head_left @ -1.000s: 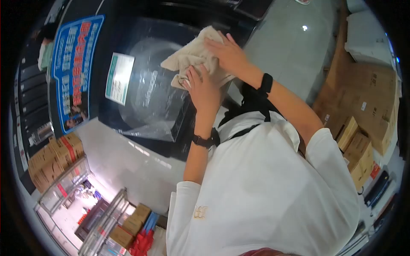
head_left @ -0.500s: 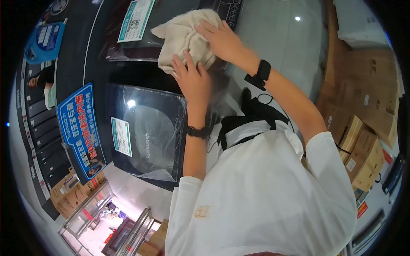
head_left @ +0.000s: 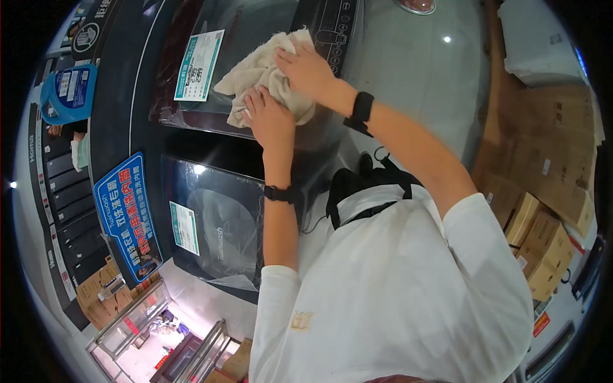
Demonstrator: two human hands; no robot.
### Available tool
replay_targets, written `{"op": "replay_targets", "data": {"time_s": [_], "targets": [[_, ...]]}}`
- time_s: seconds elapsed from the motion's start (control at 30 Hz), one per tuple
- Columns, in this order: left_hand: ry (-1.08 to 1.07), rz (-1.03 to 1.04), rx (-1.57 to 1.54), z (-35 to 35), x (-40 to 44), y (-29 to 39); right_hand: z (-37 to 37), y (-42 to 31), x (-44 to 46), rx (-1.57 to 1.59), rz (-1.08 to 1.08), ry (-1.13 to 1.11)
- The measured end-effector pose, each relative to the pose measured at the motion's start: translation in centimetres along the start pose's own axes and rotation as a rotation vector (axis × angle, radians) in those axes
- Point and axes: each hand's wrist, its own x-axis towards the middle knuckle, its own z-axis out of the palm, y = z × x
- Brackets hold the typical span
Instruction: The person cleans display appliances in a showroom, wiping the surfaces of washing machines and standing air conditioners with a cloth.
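A crumpled beige cloth [head_left: 265, 67] lies on the right part of the dark, film-covered lid [head_left: 246, 29] of the upper appliance. My right hand [head_left: 306, 73] holds the cloth at its upper right side, near the control panel [head_left: 332, 38]. Lower and to the left, my left hand [head_left: 271, 121] grips the cloth's bottom edge, fingertips bent onto it. Both palms face down, and some fingertips are partly sunk in the folds. A white and green price label [head_left: 199, 66] is on the lid left of the cloth.
Below is a second film-wrapped appliance [head_left: 220, 226] with a label. Left of it are a blue sign [head_left: 131, 217] and a blue jug [head_left: 68, 94]. Cardboard boxes [head_left: 552, 153] are stacked at the right. Part of a person [head_left: 78, 137] shows at the far left.
Both hands and the cloth have moved from the lower appliance to the upper one, then left and slightly down across its lid. The view has shifted, bringing the upper lid into sight.
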Motion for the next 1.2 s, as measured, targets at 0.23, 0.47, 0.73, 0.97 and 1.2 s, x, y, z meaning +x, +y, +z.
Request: {"op": "replay_targets", "data": {"time_s": [0.23,0.47,0.73,0.97,1.2], "targets": [[-0.028,0.009,0.004,-1.0,-3.2,1.0,-3.7,3.9,-3.7,0.205,-0.121,-0.095],[-0.104,0.017,-0.016,-0.8,1.0,1.7,-2.1,6.0,2.3,0.152,-0.044,-0.189],[-0.017,-0.025,-0.024,1.7,4.8,1.9,0.4,3.9,4.1,0.235,-0.066,-0.118],[-0.119,0.021,-0.302,-1.5,3.3,2.5,-6.9,1.1,-0.1,0.334,-0.043,-0.133],[-0.228,-0.013,-0.269,-3.4,-2.6,4.9,-8.3,1.1,-5.6,0.701,0.005,-0.115]]}}
